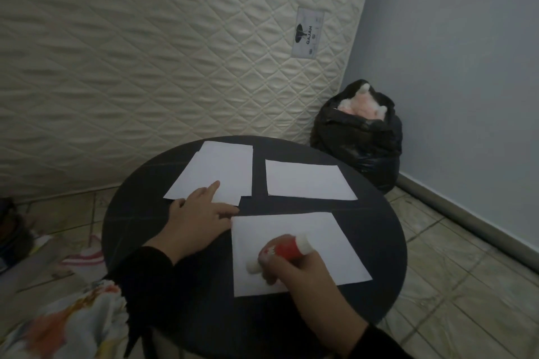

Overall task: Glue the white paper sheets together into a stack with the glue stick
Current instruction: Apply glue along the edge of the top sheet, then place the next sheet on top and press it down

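Observation:
On the round black table lie white paper sheets. The nearest sheet is in front of me. My right hand grips a red and white glue stick, whose white tip touches that sheet's lower left part. My left hand lies flat with straight fingers, its fingertips at the sheet's upper left corner and its forefinger over the overlapping sheets at the far left. A single sheet rests at the far right.
A quilted white mattress leans upright behind the table. A black bag with something pink and white inside stands on the tiled floor at the wall. Colourful cloth lies at the lower left.

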